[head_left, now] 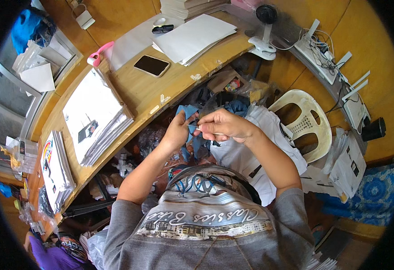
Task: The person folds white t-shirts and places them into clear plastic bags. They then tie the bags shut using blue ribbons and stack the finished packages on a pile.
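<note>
A piece of blue cloth is gripped by my left hand, whose fingers are closed round it. Part of the cloth rises above the thumb and part hangs below the hand. My right hand is close beside it on the right, with its fingers pinched on a thin pale stick. The stick's tip points left toward the cloth; I cannot tell what kind of tool it is. Both hands are in front of my body, off the near edge of the wooden table.
The curved wooden table carries a phone, white paper sheets, a pink-handled tool and stacked white garments. White cloth lies below my right forearm. A cream plastic chair stands to the right, near a power strip.
</note>
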Available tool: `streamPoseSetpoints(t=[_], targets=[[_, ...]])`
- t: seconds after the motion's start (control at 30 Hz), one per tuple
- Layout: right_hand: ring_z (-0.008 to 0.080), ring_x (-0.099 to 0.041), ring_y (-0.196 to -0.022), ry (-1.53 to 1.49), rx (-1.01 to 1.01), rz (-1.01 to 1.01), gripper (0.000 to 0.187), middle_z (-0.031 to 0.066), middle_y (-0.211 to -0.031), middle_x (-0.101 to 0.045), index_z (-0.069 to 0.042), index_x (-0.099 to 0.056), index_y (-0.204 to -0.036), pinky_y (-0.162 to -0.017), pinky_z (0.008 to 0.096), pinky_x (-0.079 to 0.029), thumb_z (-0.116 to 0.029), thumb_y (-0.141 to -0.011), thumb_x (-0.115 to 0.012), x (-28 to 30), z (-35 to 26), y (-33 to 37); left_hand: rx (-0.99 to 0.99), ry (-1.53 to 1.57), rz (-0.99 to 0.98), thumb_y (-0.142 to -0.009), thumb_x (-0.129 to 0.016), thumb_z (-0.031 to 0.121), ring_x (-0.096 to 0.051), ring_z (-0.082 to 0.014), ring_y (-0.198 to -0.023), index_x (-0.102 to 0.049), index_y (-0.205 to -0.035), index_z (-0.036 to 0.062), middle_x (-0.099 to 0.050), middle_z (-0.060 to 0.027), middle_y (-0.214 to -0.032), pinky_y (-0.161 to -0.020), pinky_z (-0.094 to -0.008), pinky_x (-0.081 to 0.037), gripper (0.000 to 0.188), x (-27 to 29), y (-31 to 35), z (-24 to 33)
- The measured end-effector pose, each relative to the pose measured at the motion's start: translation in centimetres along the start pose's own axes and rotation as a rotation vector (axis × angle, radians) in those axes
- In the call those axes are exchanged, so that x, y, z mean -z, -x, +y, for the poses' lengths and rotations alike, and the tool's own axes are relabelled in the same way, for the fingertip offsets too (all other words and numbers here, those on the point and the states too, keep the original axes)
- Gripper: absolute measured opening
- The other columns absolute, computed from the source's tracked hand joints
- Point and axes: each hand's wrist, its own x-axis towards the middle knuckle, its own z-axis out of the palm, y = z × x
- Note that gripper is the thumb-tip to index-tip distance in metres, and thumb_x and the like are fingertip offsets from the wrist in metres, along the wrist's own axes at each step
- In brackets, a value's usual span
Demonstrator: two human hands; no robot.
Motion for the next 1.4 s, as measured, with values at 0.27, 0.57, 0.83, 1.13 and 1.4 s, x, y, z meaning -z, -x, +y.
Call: streamPoseSetpoints(t=[0.27,0.57,0.83,1.13,1.4], targets=[[-0.0002,-0.029,-0.035,-0.127,0.038,0.062,0.032,0.0002,-0.055,-0.047,0.007,-0.054,-0.084,-0.032,0.0134,-0.02,-0.026,-0.081,-0.051,1.0,2.6,0.3,-0.195,-0.187,-0.116,-0.08,-0.036,-0.008,-0.044,-0.0176,-0.103,-0.04,-0.105,-0.0021,-0.048,-0.0114,-0.102,-0.089,-0.0281,-0.034,0.026,-0.8,-1.2,-1.0],[0.0006,-0.031,-0.038,-0.23,0.059,-0.002,0.029,0.0005,-0.059,-0.046,0.004,-0.054,-0.088,-0.033,0.013,-0.022,-0.024,-0.082,-0.051,1.9,2.9,0.1,-0.361,-0.313,-0.124,-0.079,-0.036,-0.008,-0.05,-0.0222,-0.097,-0.041,-0.098,-0.0024,-0.051,-0.0154,-0.094,-0.083,-0.0305,-0.039,0.021,-0.4,-2.9,-1.5],[0.0004,-0.029,-0.037,-0.2,0.065,0.023,0.026,-0.001,-0.057,-0.044,0.002,-0.055,-0.087,-0.032,0.0132,-0.021,-0.023,-0.081,-0.051,2.5,3.2,0.1,-0.365,-0.672,-0.016,-0.075,-0.045,0.003,-0.049,-0.0412,-0.077,-0.042,-0.085,-0.0024,-0.052,-0.0274,-0.075,-0.064,-0.042,-0.041,0.012,0.9,-4.7,-2.9],[0.0008,-0.033,-0.043,0.023,0.179,0.479,0.024,-0.0044,-0.059,-0.041,-0.003,-0.052,-0.098,-0.036,0.013,-0.025,-0.021,-0.083,-0.047,8.0,1.2,-0.2,-0.067,-1.366,-0.124,-0.067,-0.049,0.004,-0.053,-0.0401,-0.073,-0.045,-0.091,-0.003,-0.055,-0.0238,-0.075,-0.064,-0.0448,-0.044,0.025,3.3,-2.3,-0.8],[0.0288,-0.054,-0.087,1.109,0.146,0.544,0.036,0.0171,-0.091,-0.056,-0.003,-0.052,-0.103,-0.072,0.0362,-0.041,-0.015,-0.07,-0.059,14.1,1.9,-12.6,0.033,-1.292,0.099,-0.063,-0.042,-0.003,-0.051,-0.0423,-0.074,-0.048,-0.096,-0.0003,-0.054,-0.0249,-0.074,-0.067,-0.0461,-0.041,0.034,8.1,1.6,-0.2]])
